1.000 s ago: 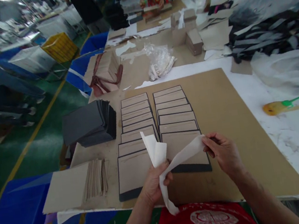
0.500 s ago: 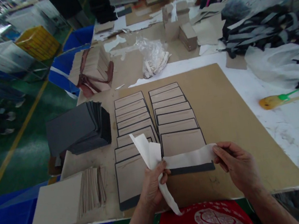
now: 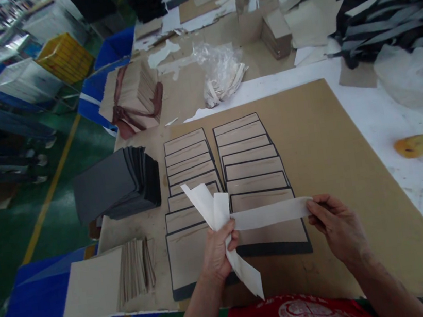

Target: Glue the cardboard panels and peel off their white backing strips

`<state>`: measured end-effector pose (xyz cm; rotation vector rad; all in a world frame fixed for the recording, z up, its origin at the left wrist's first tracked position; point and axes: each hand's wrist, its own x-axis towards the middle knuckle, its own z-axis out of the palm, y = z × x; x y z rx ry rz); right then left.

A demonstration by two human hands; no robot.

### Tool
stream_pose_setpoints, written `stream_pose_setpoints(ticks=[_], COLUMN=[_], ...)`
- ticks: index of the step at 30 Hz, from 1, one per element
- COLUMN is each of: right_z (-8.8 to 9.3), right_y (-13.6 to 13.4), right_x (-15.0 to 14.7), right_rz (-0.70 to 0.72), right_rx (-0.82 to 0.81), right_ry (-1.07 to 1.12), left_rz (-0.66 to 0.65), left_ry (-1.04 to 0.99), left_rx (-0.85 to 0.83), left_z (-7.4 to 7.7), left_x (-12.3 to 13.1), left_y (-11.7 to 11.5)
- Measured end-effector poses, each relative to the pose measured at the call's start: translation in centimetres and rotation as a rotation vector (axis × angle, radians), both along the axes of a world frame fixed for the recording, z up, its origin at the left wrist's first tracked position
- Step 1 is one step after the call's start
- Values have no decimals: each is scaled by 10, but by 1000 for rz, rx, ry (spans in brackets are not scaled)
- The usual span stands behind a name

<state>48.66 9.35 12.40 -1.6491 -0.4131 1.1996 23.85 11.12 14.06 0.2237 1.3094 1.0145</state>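
My left hand (image 3: pixel 220 251) is closed round a bunch of white strips (image 3: pixel 221 210), whose ends stick out above and below the fist. From it a single white strip (image 3: pixel 271 214) stretches level to my right hand (image 3: pixel 335 225), which pinches its far end between thumb and fingers. The strip hangs over the nearest panel of the right column (image 3: pixel 270 234), a beige board with a dark border. Beside it runs a left column of like panels (image 3: pixel 189 255), overlapping one another. My left forearm and the strips cover part of that column's front panel.
A brown board (image 3: pixel 357 201) lies under the panels. To the left stand a stack of dark sheets (image 3: pixel 106 185) and a stack of beige boards (image 3: pixel 93 283). Behind are a tied bundle of boards (image 3: pixel 136 95) and a clear plastic bag (image 3: pixel 219 74). A yellow-handled tool (image 3: pixel 414 146) lies right.
The white strip between my hands has risen off the front panel's lower part and is pulled straighter. My right hand has moved slightly up. The whole view has shifted a little.
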Motion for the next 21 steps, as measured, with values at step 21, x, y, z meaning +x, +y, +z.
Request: stream_pose_setpoints(ticks=[21], right_z=[-103], right_y=[30], right_x=[-1], right_rz=[87], right_rx=[-108], right_ry=[-382], left_rz=[-32], left_ry=[781], left_rx=[-88], left_z=[-67], left_x=[19], left_y=[36])
